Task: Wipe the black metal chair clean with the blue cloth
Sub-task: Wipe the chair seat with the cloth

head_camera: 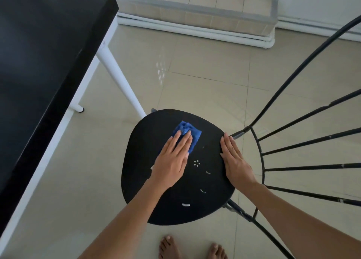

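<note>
A black tabletop fills 9 o'clock. The left hand presses the blue cloth flat, fingers released, on the black metal chair seat. The right hand rests flat at 3 o'clock, fingers released.

One chair, one blue cloth, one table, two hands, two bare feet.

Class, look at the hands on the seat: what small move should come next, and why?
Probably slide the left hand, pressing the blue cloth flat, back toward the person, since the near part of the seat lies uncovered, while the right hand steadies the edge.
</note>
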`<state>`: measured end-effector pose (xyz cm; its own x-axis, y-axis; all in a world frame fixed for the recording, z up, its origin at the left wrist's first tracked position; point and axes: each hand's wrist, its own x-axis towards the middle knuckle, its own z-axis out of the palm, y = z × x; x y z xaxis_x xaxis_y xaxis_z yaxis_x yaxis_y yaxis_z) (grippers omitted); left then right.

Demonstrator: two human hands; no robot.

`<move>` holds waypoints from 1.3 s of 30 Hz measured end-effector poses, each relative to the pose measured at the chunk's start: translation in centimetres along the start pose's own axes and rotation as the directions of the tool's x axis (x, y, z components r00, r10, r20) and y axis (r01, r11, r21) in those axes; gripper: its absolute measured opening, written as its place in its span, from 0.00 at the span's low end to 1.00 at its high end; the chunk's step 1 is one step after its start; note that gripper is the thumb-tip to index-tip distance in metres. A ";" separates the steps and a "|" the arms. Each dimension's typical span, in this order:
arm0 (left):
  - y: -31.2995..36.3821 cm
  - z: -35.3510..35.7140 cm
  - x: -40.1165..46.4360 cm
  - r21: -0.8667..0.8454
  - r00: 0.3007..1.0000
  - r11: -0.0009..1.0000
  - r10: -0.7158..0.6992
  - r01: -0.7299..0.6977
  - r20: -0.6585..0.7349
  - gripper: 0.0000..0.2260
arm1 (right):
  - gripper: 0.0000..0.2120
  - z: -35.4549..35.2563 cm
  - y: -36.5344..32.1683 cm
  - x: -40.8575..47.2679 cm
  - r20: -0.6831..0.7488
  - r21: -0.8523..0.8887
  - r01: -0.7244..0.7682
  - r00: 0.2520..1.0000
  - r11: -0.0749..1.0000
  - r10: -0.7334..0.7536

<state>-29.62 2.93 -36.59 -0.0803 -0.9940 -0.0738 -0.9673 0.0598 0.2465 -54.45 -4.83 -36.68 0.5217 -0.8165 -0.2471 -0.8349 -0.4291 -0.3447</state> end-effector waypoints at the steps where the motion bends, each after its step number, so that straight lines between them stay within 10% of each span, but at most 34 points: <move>1: -1.0 -0.1 -1.5 0.007 1.000 1.000 0.008 -0.008 -0.005 0.25 | 0.28 -0.2 -0.1 0.0 0.013 0.011 0.000 1.000 1.000 0.000; 12: -5.3 -1.8 3.3 -0.021 0.934 0.936 -0.351 0.350 -0.065 0.29 | 0.27 -0.5 -0.6 -0.7 0.006 0.046 -0.098 0.995 0.994 0.098; 24: 3.4 0.7 -1.1 -0.018 0.993 0.995 0.102 -0.101 0.053 0.26 | 0.29 -1.2 -1.0 -1.4 0.027 0.067 -0.103 0.994 0.992 0.101; 31: -3.9 -1.2 -3.4 0.057 0.997 0.998 -0.001 -0.003 0.078 0.25 | 0.29 -1.2 -0.9 -1.3 0.074 0.162 -0.127 0.990 0.979 0.117; 39: 3.4 0.0 6.5 -0.031 0.992 0.993 -0.114 0.116 0.053 0.28 | 0.39 -1.8 -0.8 -1.2 0.125 0.321 -0.179 0.981 0.930 0.145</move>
<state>-33.39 -3.29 -36.26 0.0181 -0.9882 -0.1522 -0.9621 -0.0586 0.2662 -54.79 -4.20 -34.44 0.4127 -0.8154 -0.4059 -0.8135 -0.1296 -0.5669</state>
